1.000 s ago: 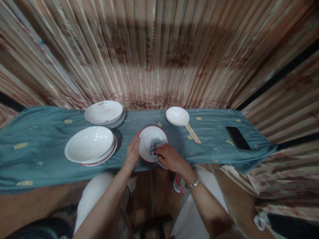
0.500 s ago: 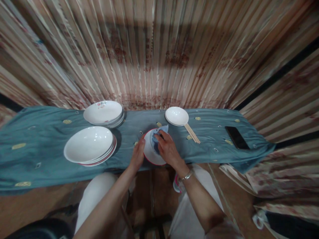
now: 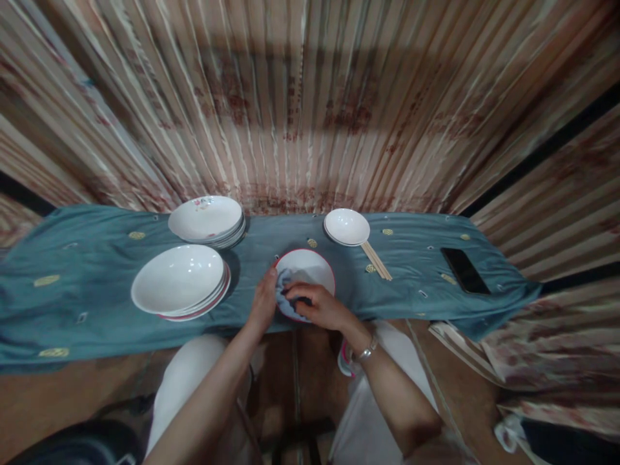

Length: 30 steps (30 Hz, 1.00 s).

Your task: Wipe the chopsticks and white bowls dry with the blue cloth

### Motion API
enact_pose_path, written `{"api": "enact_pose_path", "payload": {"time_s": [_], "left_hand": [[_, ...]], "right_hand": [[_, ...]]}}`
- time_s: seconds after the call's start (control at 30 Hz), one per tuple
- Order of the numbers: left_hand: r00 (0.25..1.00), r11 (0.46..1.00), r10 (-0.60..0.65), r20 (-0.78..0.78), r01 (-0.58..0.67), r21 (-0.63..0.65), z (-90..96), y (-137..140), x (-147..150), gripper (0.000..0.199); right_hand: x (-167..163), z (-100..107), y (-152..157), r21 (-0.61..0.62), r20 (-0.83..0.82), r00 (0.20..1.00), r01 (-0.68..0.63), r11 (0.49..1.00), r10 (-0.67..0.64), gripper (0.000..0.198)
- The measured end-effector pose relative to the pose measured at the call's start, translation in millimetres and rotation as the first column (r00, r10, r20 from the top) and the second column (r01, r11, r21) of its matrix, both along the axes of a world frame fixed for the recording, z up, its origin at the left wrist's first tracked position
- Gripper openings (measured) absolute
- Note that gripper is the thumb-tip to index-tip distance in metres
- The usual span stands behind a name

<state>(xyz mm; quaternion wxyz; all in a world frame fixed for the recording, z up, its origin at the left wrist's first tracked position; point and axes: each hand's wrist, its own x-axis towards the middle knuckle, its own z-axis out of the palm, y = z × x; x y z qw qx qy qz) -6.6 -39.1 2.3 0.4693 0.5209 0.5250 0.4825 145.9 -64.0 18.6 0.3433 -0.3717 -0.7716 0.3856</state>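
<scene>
A white bowl with a red rim [image 3: 317,263] sits at the near edge of the cloth-covered table. My left hand [image 3: 264,298] grips its left rim, thumb on top and fingers out of sight beneath. Inside the bowl, my right hand [image 3: 317,305] presses a crumpled light-blue cloth [image 3: 285,290] against the left inner wall, with its fingers closed on the cloth. To the left stands a stack of large white bowls [image 3: 177,278], and behind it a stack of white plates with a floral print [image 3: 206,218].
Two small white bowls, stacked [image 3: 347,226], stand at the back, right of centre. Wooden chopsticks [image 3: 376,260] lie beside them. A black phone [image 3: 465,271] rests farther right on the teal tablecloth [image 3: 97,278]. A pleated curtain [image 3: 300,129] hangs behind the table.
My right hand has moved the cloth from the far inner side of the bowl toward its left near side. My left hand still holds the rim.
</scene>
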Motion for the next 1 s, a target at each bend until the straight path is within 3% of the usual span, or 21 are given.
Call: {"api": "enact_pose_path", "payload": {"time_s": [0.2, 0.3, 0.4, 0.5, 0.63, 0.83, 1.0], "left_hand": [[0.996, 1.000, 0.020, 0.084, -0.021, 0.007, 4.2, 1.6, -4.0, 0.059], [0.997, 1.000, 0.012, 0.076, -0.014, 0.026, 1.3, 2.6, -4.8, 0.058], [0.998, 0.999, 0.017, 0.059, -0.019, 0.029, 0.7, 2.9, -4.5, 0.055], [0.998, 0.999, 0.032, 0.048, -0.033, 0.015, 2.7, 2.1, -2.7, 0.055], [0.999, 1.000, 0.011, 0.041, -0.011, 0.011, 5.8, -0.9, 1.6, 0.058], [0.996, 0.996, -0.090, 0.012, 0.090, 0.018, 7.6, -5.5, 8.0, 0.055], [0.993, 0.994, -0.113, 0.020, 0.112, 0.016, 6.7, -6.4, 10.9, 0.051]], "right_hand": [[10.5, 9.3, -4.6, 0.015, 0.255, 0.967, 0.008, 1.000, -0.012, 0.028], [13.9, 13.8, -5.9, 0.098, 0.469, 0.876, 0.079, 0.992, -0.116, 0.026], [14.3, 12.9, -4.4, 0.257, 0.597, 0.747, 0.167, 0.952, -0.292, 0.025], [13.9, 7.5, 0.1, 0.423, 0.561, 0.698, 0.220, 0.879, -0.444, 0.026], [13.8, 0.8, 5.9, 0.518, 0.422, 0.733, 0.287, 0.806, -0.533, 0.037], [7.1, -2.9, 4.6, 0.544, 0.320, 0.824, 0.243, 0.803, -0.467, 0.051], [1.4, -5.7, 7.3, 0.575, 0.268, 0.832, 0.265, 0.774, -0.485, 0.040]]}}
